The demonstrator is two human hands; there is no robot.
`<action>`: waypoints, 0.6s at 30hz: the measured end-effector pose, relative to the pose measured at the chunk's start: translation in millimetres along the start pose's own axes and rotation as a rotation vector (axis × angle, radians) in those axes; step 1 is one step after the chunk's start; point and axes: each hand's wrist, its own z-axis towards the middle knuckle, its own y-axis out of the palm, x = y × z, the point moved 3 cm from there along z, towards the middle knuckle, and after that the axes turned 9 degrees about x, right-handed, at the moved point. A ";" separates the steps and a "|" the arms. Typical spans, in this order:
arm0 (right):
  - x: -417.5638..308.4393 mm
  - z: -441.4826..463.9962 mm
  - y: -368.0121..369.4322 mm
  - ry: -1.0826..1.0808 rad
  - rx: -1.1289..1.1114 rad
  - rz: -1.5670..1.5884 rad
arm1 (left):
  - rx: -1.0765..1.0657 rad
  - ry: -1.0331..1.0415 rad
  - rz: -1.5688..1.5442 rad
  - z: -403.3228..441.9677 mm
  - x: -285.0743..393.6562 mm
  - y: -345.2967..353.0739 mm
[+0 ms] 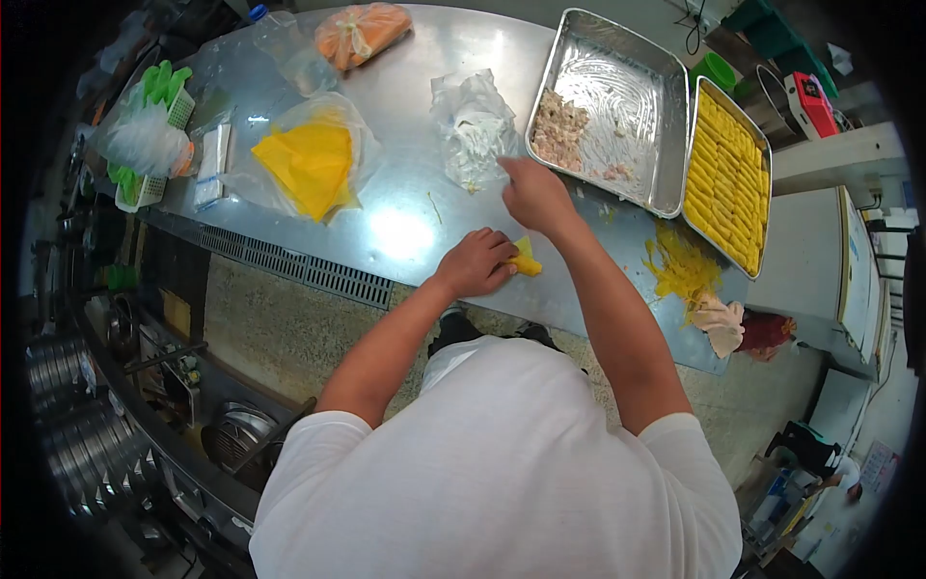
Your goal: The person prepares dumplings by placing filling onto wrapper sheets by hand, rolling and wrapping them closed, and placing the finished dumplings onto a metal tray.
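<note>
My left hand (475, 262) is closed on a small yellow wrapper roll (525, 259) near the table's front edge. My right hand (536, 196) is raised beside a crumpled plastic bag with white paste (479, 133), one finger reaching toward it; what its fingers hold, if anything, is too small to tell. To the left lies a stack of yellow wrapper sheets (309, 166) on clear plastic. Behind my right hand stands a metal tray (629, 108) with minced filling (559, 130) at its left end.
A second tray (726, 174) of yellow rolls stands at the right, above yellow scraps (683, 270) and a cloth (720, 323). An orange bag (359, 35), a bottle (275, 34) and a white basket (145, 191) lie at the back and left. Far right, a person (847, 478) is visible.
</note>
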 end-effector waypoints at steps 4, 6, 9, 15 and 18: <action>-10.9 59.1 33.7 0.234 -0.300 -0.309 | -0.006 -0.005 -0.022 -0.5 -0.9 -1.7; -1.2 78.2 51.9 0.305 -0.342 -0.380 | -0.004 0.002 -0.024 -2.7 -1.4 -2.3; 10.0 86.9 71.7 0.361 -0.365 -0.376 | 0.011 0.013 -0.040 -1.7 -4.5 -2.1; 38.6 58.9 63.9 0.389 -0.136 -0.104 | 0.021 0.021 -0.049 -2.9 -4.6 -2.1; 46.7 15.9 38.5 0.894 -0.203 0.848 | 0.004 0.016 -0.042 0.4 -5.5 -4.4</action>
